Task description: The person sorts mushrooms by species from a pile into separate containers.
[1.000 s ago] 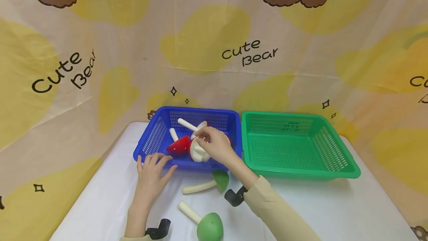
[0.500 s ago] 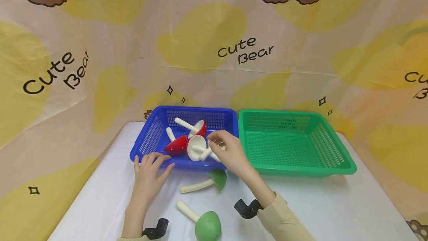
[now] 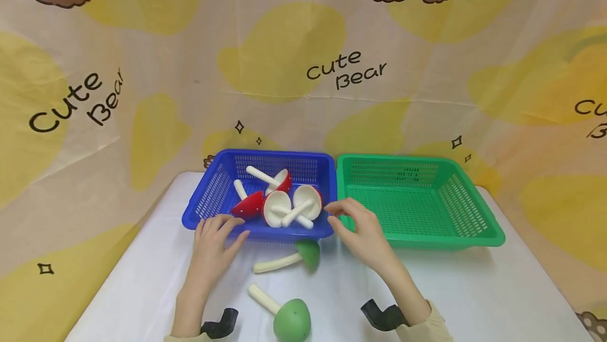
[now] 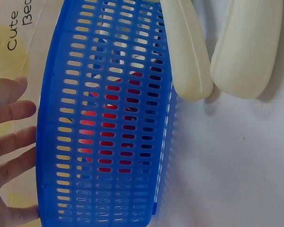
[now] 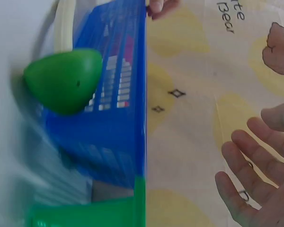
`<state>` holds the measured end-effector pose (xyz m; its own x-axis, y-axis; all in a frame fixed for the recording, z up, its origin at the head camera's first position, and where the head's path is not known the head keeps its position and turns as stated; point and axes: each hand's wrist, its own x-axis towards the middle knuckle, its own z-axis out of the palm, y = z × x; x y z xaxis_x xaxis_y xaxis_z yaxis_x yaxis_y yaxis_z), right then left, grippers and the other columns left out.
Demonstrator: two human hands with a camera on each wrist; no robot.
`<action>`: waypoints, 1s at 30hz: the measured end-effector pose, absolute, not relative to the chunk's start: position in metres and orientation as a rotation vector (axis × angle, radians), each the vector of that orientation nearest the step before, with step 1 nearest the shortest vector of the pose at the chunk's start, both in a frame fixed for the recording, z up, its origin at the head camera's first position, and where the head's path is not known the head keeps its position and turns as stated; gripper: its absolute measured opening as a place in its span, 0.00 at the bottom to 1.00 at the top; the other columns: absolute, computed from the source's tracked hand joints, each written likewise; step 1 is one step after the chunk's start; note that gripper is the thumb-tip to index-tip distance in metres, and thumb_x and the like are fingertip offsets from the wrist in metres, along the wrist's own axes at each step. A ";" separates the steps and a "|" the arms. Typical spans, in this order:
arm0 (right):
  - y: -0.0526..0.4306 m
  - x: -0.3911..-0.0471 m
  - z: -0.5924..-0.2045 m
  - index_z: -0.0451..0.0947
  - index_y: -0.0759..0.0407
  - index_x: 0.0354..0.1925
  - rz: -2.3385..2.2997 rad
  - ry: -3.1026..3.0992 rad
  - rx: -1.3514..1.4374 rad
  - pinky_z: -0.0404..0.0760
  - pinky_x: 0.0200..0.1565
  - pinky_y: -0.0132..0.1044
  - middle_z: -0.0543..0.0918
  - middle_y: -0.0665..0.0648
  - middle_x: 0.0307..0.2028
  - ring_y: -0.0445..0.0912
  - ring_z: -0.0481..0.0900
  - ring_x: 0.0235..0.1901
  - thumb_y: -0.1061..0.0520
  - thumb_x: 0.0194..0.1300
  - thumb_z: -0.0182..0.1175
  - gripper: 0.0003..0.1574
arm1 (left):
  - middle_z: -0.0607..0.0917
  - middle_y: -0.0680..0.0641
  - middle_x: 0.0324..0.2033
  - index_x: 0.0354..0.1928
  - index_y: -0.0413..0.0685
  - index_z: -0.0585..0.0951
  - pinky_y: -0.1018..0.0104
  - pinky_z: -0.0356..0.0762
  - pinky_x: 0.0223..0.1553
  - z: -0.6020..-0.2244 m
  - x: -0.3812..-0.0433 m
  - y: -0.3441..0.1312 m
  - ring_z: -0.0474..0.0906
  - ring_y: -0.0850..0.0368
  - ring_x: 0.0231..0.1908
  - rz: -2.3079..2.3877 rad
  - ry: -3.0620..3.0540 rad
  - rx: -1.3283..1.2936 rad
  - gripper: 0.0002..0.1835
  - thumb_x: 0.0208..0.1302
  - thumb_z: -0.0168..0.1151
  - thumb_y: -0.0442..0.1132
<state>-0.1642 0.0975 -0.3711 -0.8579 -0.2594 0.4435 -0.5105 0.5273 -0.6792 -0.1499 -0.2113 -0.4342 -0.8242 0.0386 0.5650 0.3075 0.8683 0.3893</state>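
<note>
Several toy mushrooms with red, white-spotted caps and white stems lie in the blue basket (image 3: 258, 233); the nearest right red mushroom (image 3: 308, 202) crosses stems with its neighbour. My left hand (image 3: 213, 250) touches the basket's front rim at the left, fingers spread and loosely bent. My right hand (image 3: 362, 234) hovers by the front right corner, near where the baskets meet. It holds nothing, and the right wrist view shows its fingers (image 5: 244, 163) apart. On the table before the basket lie a green mushroom (image 3: 308, 255) and a nearer, lighter green mushroom (image 3: 291, 320).
A green basket (image 3: 422, 242) stands against the blue one on the right, with nothing in it. Both baskets stand on a white-covered table (image 3: 474, 300). A patterned cloth (image 3: 403, 68) hangs behind and on the left side.
My right hand has let go of a red mushroom in the blue basket and drawn back to the right, out over the rim. My left hand has stayed at the front rim.
</note>
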 end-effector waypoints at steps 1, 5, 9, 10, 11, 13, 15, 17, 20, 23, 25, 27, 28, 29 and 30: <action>0.102 -0.163 -0.372 0.81 0.50 0.45 1.224 -2.480 0.651 0.79 0.48 0.38 0.83 0.46 0.41 0.40 0.80 0.43 0.58 0.63 0.62 0.11 | 0.81 0.45 0.41 0.43 0.49 0.83 0.32 0.58 0.62 -0.432 -0.150 -0.211 0.73 0.44 0.50 -0.640 -2.480 -0.264 0.13 0.54 0.71 0.40; 0.122 -0.159 -0.374 0.80 0.50 0.47 1.173 -2.462 0.636 0.79 0.49 0.40 0.83 0.46 0.42 0.44 0.80 0.46 0.59 0.63 0.63 0.13 | 0.81 0.46 0.39 0.42 0.46 0.83 0.47 0.68 0.54 -0.424 -0.151 -0.209 0.74 0.47 0.45 -0.633 -2.457 -0.330 0.13 0.53 0.72 0.38; 0.142 -0.155 -0.378 0.80 0.47 0.48 1.135 -2.464 0.601 0.78 0.49 0.37 0.82 0.42 0.43 0.42 0.79 0.47 0.59 0.62 0.64 0.15 | 0.81 0.49 0.38 0.42 0.46 0.83 0.54 0.75 0.47 -0.420 -0.152 -0.205 0.76 0.51 0.45 -0.662 -2.461 -0.401 0.14 0.52 0.72 0.37; 0.147 -0.153 -0.379 0.79 0.45 0.49 1.125 -2.472 0.600 0.78 0.49 0.37 0.82 0.41 0.43 0.41 0.78 0.47 0.58 0.63 0.63 0.16 | 0.81 0.50 0.39 0.42 0.47 0.83 0.54 0.76 0.47 -0.419 -0.152 -0.203 0.76 0.52 0.45 -0.667 -2.471 -0.415 0.14 0.53 0.72 0.38; 0.151 -0.152 -0.380 0.79 0.44 0.49 1.118 -2.475 0.603 0.77 0.50 0.36 0.81 0.40 0.43 0.40 0.78 0.48 0.58 0.63 0.64 0.17 | 0.81 0.51 0.39 0.42 0.48 0.83 0.54 0.77 0.47 -0.419 -0.152 -0.201 0.76 0.53 0.45 -0.674 -2.490 -0.425 0.13 0.54 0.72 0.39; 0.161 -0.149 -0.383 0.78 0.43 0.51 1.110 -2.484 0.607 0.77 0.50 0.33 0.81 0.40 0.44 0.38 0.77 0.48 0.58 0.63 0.63 0.18 | 0.81 0.54 0.40 0.43 0.51 0.83 0.54 0.79 0.48 -0.418 -0.149 -0.195 0.76 0.56 0.46 -0.690 -2.524 -0.441 0.13 0.55 0.71 0.41; 0.171 -0.147 -0.387 0.78 0.44 0.51 1.116 -2.479 0.591 0.75 0.51 0.29 0.81 0.41 0.44 0.37 0.77 0.48 0.58 0.63 0.63 0.18 | 0.81 0.56 0.40 0.43 0.54 0.83 0.56 0.80 0.47 -0.418 -0.146 -0.187 0.76 0.58 0.46 -0.693 -2.535 -0.477 0.13 0.55 0.71 0.42; 0.181 -0.143 -0.390 0.79 0.45 0.51 1.129 -2.467 0.551 0.72 0.50 0.24 0.82 0.43 0.44 0.34 0.76 0.47 0.59 0.63 0.63 0.18 | 0.82 0.57 0.40 0.44 0.55 0.83 0.57 0.80 0.46 -0.419 -0.143 -0.179 0.76 0.59 0.45 -0.686 -2.531 -0.526 0.14 0.55 0.71 0.43; 0.196 -0.138 -0.394 0.79 0.46 0.51 1.150 -2.455 0.484 0.68 0.50 0.19 0.82 0.46 0.45 0.32 0.75 0.48 0.60 0.63 0.63 0.18 | 0.82 0.58 0.39 0.44 0.55 0.83 0.60 0.80 0.45 -0.422 -0.138 -0.169 0.77 0.61 0.44 -0.677 -2.520 -0.596 0.14 0.55 0.71 0.43; 0.208 -0.134 -0.398 0.78 0.44 0.52 1.163 -2.469 0.419 0.67 0.50 0.17 0.82 0.47 0.47 0.29 0.74 0.48 0.59 0.64 0.62 0.18 | 0.82 0.58 0.39 0.44 0.55 0.83 0.63 0.81 0.45 -0.423 -0.133 -0.161 0.77 0.63 0.44 -0.704 -2.544 -0.630 0.14 0.55 0.70 0.43; 0.216 -0.132 -0.402 0.78 0.42 0.52 1.160 -2.491 0.367 0.66 0.50 0.17 0.81 0.46 0.47 0.28 0.73 0.49 0.57 0.65 0.62 0.18 | 0.82 0.59 0.40 0.45 0.56 0.82 0.64 0.81 0.46 -0.424 -0.128 -0.157 0.77 0.64 0.45 -0.741 -2.575 -0.640 0.14 0.55 0.70 0.43; 0.224 -0.131 -0.406 0.77 0.42 0.53 1.164 -2.504 0.319 0.65 0.50 0.16 0.81 0.45 0.48 0.25 0.71 0.49 0.56 0.65 0.62 0.18 | 0.81 0.60 0.40 0.45 0.57 0.82 0.66 0.81 0.45 -0.425 -0.124 -0.154 0.76 0.66 0.44 -0.775 -2.600 -0.661 0.14 0.56 0.70 0.43; 0.228 -0.130 -0.408 0.78 0.43 0.53 1.168 -2.504 0.299 0.65 0.50 0.15 0.81 0.45 0.48 0.24 0.71 0.50 0.56 0.65 0.62 0.18 | 0.81 0.61 0.40 0.45 0.58 0.82 0.66 0.81 0.45 -0.426 -0.122 -0.152 0.76 0.66 0.44 -0.795 -2.614 -0.670 0.14 0.56 0.70 0.43; 0.232 -0.130 -0.410 0.78 0.44 0.53 1.169 -2.498 0.284 0.65 0.50 0.15 0.80 0.46 0.48 0.24 0.71 0.50 0.57 0.65 0.62 0.18 | 0.80 0.61 0.40 0.45 0.59 0.82 0.67 0.81 0.44 -0.426 -0.120 -0.151 0.76 0.67 0.44 -0.813 -2.628 -0.681 0.14 0.56 0.69 0.43; 0.236 -0.130 -0.412 0.78 0.45 0.53 1.172 -2.489 0.271 0.64 0.50 0.14 0.80 0.45 0.48 0.23 0.70 0.50 0.57 0.65 0.62 0.18 | 0.80 0.61 0.40 0.45 0.60 0.82 0.66 0.80 0.44 -0.427 -0.118 -0.149 0.75 0.67 0.43 -0.832 -2.641 -0.693 0.13 0.57 0.69 0.43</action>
